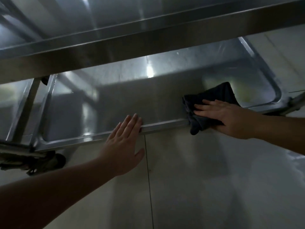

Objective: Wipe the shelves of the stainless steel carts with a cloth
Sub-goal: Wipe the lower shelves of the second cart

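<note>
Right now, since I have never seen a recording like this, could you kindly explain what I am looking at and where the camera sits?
There is no machine here: this is one picture from a wide-angle camera worn on a person's head, looking down at their two bare hands. They are crouched by a stainless steel cart. The bright bar across the top is the upper shelf; below it lies the lower shelf, a shallow metal tray with a raised rim. The right hand lies flat on a dark cloth, pressing it onto the lower shelf near its front rim; part of the cloth hangs over that rim. The left hand holds nothing, its fingers resting on the front rim. A caster wheel shows at lower left, on a pale tiled floor.
</note>
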`<act>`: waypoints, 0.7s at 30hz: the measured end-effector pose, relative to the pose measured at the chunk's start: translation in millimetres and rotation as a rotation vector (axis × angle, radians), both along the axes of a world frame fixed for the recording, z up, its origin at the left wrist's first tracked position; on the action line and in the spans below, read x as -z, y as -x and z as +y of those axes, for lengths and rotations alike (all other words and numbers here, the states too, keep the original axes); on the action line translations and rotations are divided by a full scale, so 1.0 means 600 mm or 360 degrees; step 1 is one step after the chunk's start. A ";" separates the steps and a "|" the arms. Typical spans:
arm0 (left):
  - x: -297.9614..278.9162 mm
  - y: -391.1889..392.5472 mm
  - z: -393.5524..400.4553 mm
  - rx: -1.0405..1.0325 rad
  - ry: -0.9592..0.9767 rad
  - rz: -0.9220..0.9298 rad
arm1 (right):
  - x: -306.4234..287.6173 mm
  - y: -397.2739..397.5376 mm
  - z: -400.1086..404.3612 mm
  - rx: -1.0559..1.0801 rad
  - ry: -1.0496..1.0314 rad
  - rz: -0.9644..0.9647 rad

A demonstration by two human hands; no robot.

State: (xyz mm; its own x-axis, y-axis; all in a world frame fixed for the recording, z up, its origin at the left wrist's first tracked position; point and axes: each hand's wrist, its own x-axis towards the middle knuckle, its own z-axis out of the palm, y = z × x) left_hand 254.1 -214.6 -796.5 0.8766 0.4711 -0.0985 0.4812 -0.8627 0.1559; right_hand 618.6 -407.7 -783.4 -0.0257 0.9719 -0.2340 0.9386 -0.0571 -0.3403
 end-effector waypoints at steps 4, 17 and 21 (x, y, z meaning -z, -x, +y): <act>0.007 -0.024 -0.027 0.0107 0.0001 0.0000 | -0.008 -0.048 -0.048 0.0134 0.0025 -0.0023; 0.012 -0.062 -0.051 0.0198 0.0015 0.0070 | -0.018 -0.130 -0.160 0.0925 0.0056 0.0029; 0.010 -0.058 -0.040 0.0257 0.0024 0.0111 | -0.005 -0.165 -0.096 0.1159 0.0013 0.0028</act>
State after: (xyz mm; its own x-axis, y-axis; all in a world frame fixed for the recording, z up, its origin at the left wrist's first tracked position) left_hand 288.7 -238.9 -802.6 0.9315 0.3228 -0.1679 0.3467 -0.9275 0.1401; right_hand 717.3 -465.5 -780.5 0.6233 0.7420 -0.2469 0.6558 -0.6680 -0.3518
